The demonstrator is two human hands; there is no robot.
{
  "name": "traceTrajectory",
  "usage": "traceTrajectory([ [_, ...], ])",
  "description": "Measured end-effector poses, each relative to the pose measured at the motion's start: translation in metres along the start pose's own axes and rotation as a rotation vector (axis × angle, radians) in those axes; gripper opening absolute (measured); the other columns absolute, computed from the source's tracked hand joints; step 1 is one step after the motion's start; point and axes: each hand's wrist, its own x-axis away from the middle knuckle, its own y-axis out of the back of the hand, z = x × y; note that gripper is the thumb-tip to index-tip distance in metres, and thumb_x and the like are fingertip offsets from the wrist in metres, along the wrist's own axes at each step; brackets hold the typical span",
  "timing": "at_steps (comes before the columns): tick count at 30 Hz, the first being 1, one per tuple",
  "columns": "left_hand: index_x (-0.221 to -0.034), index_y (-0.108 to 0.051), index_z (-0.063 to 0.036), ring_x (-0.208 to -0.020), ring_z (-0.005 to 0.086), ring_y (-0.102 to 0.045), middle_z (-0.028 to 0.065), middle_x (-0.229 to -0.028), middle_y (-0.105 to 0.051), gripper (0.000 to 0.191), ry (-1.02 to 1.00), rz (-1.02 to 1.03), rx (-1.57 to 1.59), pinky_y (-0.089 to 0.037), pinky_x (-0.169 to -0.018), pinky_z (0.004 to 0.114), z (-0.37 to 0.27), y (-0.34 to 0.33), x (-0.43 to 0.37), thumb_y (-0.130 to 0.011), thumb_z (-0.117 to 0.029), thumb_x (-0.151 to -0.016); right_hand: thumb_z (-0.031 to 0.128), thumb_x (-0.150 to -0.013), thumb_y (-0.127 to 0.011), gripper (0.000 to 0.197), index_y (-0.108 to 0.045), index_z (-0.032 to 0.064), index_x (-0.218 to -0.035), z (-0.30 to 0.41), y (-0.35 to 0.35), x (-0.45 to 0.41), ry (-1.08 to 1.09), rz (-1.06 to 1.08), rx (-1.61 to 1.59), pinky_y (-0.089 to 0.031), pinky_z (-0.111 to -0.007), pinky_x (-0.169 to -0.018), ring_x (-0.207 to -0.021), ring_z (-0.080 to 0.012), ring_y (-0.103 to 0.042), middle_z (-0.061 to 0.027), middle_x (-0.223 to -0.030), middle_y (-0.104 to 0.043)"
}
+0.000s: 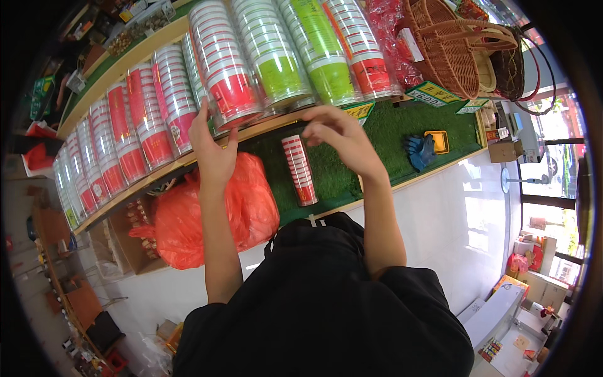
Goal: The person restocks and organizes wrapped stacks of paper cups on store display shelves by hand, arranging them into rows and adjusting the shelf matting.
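Note:
My left hand (214, 146) is at the shelf edge, its thumb and fingers spread at the base of a clear tube of stacked paper cups with a red front cup (233, 96); whether it grips the tube cannot be told. My right hand (334, 134), fingers curled and apart, hovers beneath the tubes with green cups (332, 80) and appears to hold nothing. Between my hands, a smaller tube of red-and-white cups (300, 169) lies on the green artificial turf (278, 184). More cup tubes (153, 136) line the shelf to the left.
A red plastic bag (254, 202) bulges beside my left forearm. Blue gloves (420, 151) and a yellow tray (438, 142) lie on the turf at right. Wicker baskets (445, 52) and price signs (433, 93) are at upper right. A cardboard box (129, 235) stands below the shelf.

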Motion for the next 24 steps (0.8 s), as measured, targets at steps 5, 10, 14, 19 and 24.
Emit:
traceTrajectory([
  [5,-0.143,-0.028,-0.0035,-0.119,0.0340,-0.040,0.0184,-0.126,-0.046,0.081,0.025,-0.079,-0.081,-0.034,-0.101,0.042,0.002,-0.016,0.007,-0.070,-0.002,-0.074,0.019,-0.084,-0.065,0.020,-0.065,-0.0013,-0.082,0.025,0.052,0.017,0.081,-0.398,0.500,-0.045,-0.030,-0.058,-0.065,-0.0147,-0.061,-0.0070,-0.066,-0.061],
  [10,-0.146,-0.018,-0.0046,-0.124,0.0318,-0.036,0.0190,-0.138,-0.025,0.090,0.131,-0.098,0.113,-0.035,-0.105,0.041,-0.004,-0.036,0.006,-0.068,0.006,-0.072,0.035,-0.080,-0.068,0.034,-0.068,0.0009,-0.075,0.016,0.077,0.016,-0.003,-0.502,0.770,-0.047,-0.037,-0.060,-0.064,-0.0291,-0.063,-0.0142,-0.067,-0.064],
  [14,-0.119,-0.041,0.0020,-0.104,0.0223,-0.052,0.0137,-0.113,-0.050,0.048,0.120,-0.220,0.042,-0.040,-0.092,0.036,0.025,-0.043,0.017,-0.066,0.001,-0.078,0.038,-0.079,-0.069,0.034,-0.069,0.0033,-0.076,0.004,0.082,0.001,0.064,-0.516,0.735,-0.050,-0.040,-0.063,-0.066,-0.0321,-0.064,-0.0143,-0.067,-0.064],
  [19,-0.110,-0.044,-0.0008,-0.101,0.0213,-0.052,0.0121,-0.109,-0.051,0.035,0.155,-0.260,0.089,-0.041,-0.089,0.036,0.004,-0.062,0.026,-0.062,0.002,-0.080,0.038,-0.079,-0.069,0.037,-0.068,0.0014,-0.077,-0.005,0.090,-0.007,0.097,-0.490,0.679,-0.049,-0.038,-0.062,-0.066,-0.0309,-0.064,-0.0152,-0.068,-0.064],
  [24,-0.115,-0.040,-0.0003,-0.104,0.0226,-0.051,0.0141,-0.113,-0.049,0.041,0.227,-0.282,0.084,-0.042,-0.090,0.035,0.012,-0.054,0.029,-0.064,-0.001,-0.082,0.039,-0.078,-0.071,0.038,-0.067,0.0015,-0.075,-0.009,0.089,-0.015,0.085,-0.488,0.634,-0.049,-0.037,-0.059,-0.062,-0.0292,-0.064,-0.0139,-0.065,-0.064],
])
